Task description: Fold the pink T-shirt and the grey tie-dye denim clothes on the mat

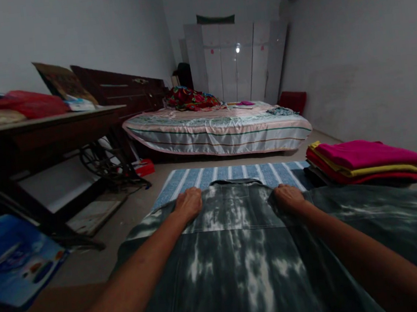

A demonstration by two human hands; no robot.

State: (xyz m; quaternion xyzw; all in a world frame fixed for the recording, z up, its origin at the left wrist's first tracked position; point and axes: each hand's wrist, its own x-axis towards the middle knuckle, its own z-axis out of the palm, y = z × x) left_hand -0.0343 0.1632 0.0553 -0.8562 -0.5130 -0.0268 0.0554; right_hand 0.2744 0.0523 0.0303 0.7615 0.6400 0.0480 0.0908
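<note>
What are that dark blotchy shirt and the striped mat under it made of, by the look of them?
The shirt looks like soft matte woven cloth, perhaps cotton: stitched seams show and it bunches where the left hand and right hand grip it. The mat seems a flat woven textile or plastic weave, blue with white stripes; the dim light leaves that open.

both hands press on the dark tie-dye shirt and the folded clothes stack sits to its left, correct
No. The head view shows the folded clothes stack to the right of the shirt, not its left. The left hand and right hand do press on it.
</note>
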